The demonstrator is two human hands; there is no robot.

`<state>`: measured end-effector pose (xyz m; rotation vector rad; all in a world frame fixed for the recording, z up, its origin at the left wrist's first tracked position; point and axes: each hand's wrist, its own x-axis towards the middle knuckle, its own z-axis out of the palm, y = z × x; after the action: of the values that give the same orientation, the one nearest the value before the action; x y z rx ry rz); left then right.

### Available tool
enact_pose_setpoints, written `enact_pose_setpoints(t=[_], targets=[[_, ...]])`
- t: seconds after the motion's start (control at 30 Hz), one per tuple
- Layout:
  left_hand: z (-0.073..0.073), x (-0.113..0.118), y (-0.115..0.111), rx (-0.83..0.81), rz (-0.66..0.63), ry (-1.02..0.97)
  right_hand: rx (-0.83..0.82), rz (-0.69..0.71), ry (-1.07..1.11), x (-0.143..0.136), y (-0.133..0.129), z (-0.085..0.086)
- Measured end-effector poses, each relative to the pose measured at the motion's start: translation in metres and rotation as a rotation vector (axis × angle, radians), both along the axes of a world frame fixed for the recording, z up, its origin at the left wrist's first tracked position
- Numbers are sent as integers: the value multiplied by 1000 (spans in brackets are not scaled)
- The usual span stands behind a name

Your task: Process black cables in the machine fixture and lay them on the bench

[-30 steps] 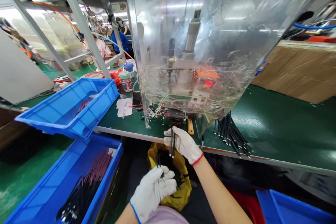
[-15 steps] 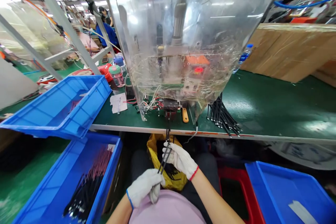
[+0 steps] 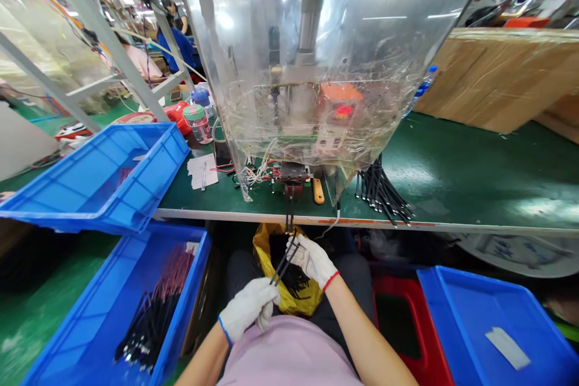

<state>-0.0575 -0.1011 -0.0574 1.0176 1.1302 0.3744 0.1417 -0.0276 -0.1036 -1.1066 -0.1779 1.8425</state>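
Both my hands wear white gloves and are over my lap, below the table's edge. My left hand [image 3: 250, 309] pinches the lower end of thin black cable pieces [image 3: 283, 260]. My right hand [image 3: 312, 259] grips the same black pieces at their upper end. Right behind them lies a yellow bag [image 3: 265, 242] holding more black pieces. Above, at the table's front edge, a small dark fixture [image 3: 293, 175] sits under a machine in a clear plastic housing [image 3: 316, 54].
Two blue bins stand at left, the lower one [image 3: 108, 313] holding several red-and-black wires, the upper one [image 3: 104, 175] tilted. A pile of black cable pieces [image 3: 382, 193] lies on the green table [image 3: 474, 175]. Another blue bin [image 3: 488, 332] is at lower right. Other people work at the back left.
My right hand came down from the fixture at the table edge to my lap, meeting my left hand on the black pieces. The view shifted downward.
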Motion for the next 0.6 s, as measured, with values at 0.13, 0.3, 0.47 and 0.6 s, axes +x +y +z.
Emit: enact_pose_setpoints(t=[0.13, 0.3, 0.47, 0.6], targets=[[-3, 4, -2, -14, 28, 130, -14, 187, 77, 3, -5, 2], [-5, 3, -2, 3, -13, 204, -31, 45, 2, -7, -7, -3], [-8, 6, -5, 4, 34, 157, -39, -151, -80, -11, 3, -16], [-16, 12, -8, -5, 91, 109, -17, -96, -32, -2, 8, -12]])
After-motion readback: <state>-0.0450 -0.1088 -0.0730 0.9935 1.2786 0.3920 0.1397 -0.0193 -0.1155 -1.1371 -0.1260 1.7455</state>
